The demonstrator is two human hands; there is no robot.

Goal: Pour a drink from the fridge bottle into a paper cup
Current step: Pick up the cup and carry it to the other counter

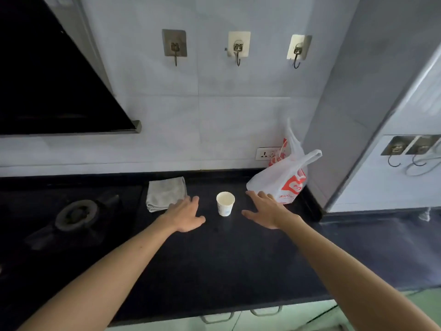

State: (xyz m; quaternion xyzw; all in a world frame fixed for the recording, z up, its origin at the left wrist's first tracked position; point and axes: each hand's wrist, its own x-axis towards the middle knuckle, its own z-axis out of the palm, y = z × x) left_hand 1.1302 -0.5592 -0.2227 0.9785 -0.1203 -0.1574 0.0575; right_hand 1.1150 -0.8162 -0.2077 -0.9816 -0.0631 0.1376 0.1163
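Left hand (185,215) and right hand (268,211) flank the paper cup (225,204), fingers (253,195) spread, empty; we advise leaving it on the desk (214,259) and fetching the bottle.

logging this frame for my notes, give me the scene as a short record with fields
cup: upright on counter, between the hands, untouched
left hand: open, left of cup, near cloth
right hand: open, right of cup, near bag
bottle: not in view
cloth: folded, beside burner
bag: white and red, back corner of counter
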